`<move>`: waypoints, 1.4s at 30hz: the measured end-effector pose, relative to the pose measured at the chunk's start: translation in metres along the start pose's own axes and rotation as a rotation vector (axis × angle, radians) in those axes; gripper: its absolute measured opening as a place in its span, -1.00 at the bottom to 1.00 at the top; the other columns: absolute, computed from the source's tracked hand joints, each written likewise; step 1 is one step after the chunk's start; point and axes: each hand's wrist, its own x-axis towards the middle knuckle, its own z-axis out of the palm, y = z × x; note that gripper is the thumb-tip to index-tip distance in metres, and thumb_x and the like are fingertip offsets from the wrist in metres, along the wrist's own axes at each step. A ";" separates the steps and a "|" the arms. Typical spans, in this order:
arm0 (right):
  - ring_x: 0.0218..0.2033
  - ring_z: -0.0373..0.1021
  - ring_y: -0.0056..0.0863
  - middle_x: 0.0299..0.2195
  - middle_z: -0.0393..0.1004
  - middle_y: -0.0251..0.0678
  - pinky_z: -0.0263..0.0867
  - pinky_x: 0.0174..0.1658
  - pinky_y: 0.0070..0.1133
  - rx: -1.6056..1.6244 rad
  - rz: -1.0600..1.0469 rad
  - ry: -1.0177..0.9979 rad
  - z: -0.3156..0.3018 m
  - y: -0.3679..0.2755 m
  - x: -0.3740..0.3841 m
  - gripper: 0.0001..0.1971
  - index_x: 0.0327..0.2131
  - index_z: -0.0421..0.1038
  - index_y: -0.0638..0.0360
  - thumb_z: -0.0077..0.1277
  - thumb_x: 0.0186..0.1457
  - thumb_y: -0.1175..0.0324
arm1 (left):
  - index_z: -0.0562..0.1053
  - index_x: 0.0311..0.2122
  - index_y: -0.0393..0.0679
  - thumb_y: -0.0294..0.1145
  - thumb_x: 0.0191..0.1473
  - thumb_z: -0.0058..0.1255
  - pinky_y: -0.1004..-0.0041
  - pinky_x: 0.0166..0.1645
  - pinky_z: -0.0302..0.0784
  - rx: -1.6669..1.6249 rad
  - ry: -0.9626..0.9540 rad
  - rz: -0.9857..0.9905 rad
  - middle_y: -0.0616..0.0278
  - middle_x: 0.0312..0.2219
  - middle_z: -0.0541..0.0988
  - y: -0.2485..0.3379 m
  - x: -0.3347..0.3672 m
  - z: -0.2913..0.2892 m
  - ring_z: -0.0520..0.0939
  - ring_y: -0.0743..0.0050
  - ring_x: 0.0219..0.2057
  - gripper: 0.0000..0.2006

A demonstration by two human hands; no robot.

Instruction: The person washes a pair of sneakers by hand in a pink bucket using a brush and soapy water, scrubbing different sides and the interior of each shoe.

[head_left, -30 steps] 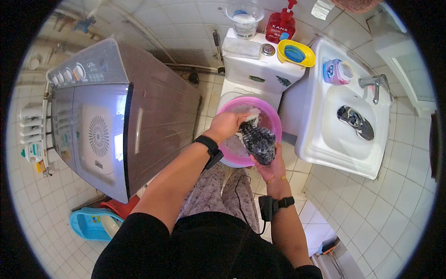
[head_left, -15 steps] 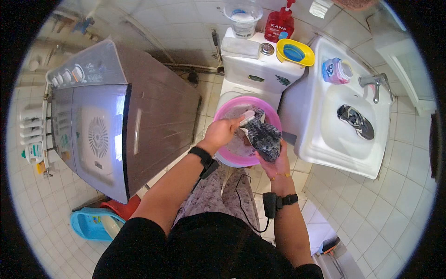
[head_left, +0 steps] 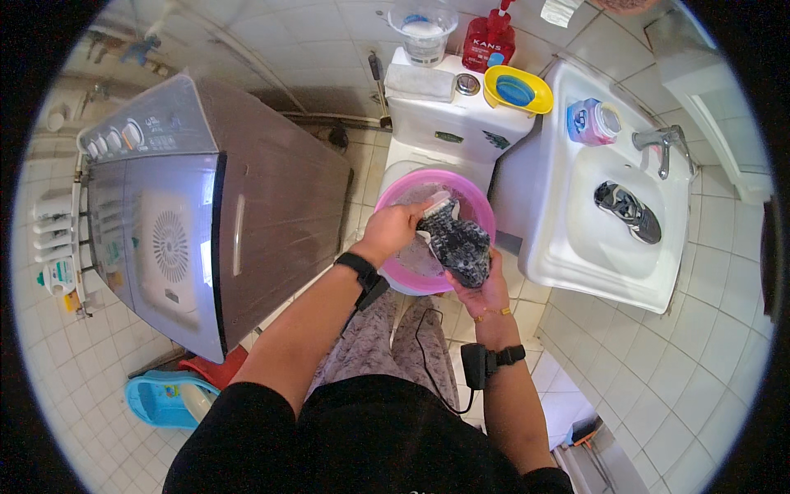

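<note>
Our right hand grasps a foam-covered dark shoe, cupping its lower end from below, over the right side of a pink basin. Our left hand is closed around a small pale tool, probably a brush, set against the shoe's upper end over the basin's middle; the hand hides most of it.

From our right hand, the shoe lies up and to the left. Its long axis slants from the basin's middle down to the right-hand rim, so the upper end points toward our left hand. Our right hand is the nearer, bearing the shoe directly; our left fingers are right beside the other end, and we cannot tell whether they touch it. Foam floats in the basin below.

To the right of the basin is a white sink, holding another dark shoe on a similar slant. Beyond the basin is a white toilet tank, with a clear tub, a red pump bottle and a yellow dish on top. Left of the basin is a large washing machine.
</note>
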 end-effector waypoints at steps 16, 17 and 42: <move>-0.11 0.53 -0.32 -0.09 0.58 -0.32 0.54 -0.18 -0.33 -0.025 -0.019 -0.044 0.000 -0.005 -0.005 -0.54 0.00 0.44 -0.04 -0.15 0.26 -0.12 | 0.45 0.16 0.28 -0.26 0.27 -0.10 0.07 -0.17 0.53 0.135 -0.073 -0.108 -0.11 -0.25 0.61 -0.013 0.029 -0.019 0.63 -0.17 -0.29 -0.63; -0.11 0.53 -0.32 -0.08 0.58 -0.32 0.55 -0.20 -0.34 0.003 -0.038 -0.027 0.000 -0.006 -0.009 -0.53 0.00 0.44 -0.03 -0.16 0.26 -0.13 | 0.45 0.17 0.25 -0.27 0.27 -0.09 0.09 -0.17 0.54 0.131 -0.051 -0.127 -0.11 -0.26 0.61 -0.010 0.025 -0.017 0.63 -0.17 -0.29 -0.63; -0.17 0.55 -0.22 -0.11 0.56 -0.19 0.59 -0.23 -0.36 0.080 -0.043 -0.038 0.006 -0.002 0.004 -0.50 0.02 0.39 0.08 -0.10 0.26 -0.12 | 0.44 0.19 0.16 -0.46 0.24 -0.03 0.28 -0.22 0.56 0.017 0.144 -0.017 -0.09 -0.31 0.60 0.020 -0.047 -0.011 0.66 0.02 -0.35 -0.57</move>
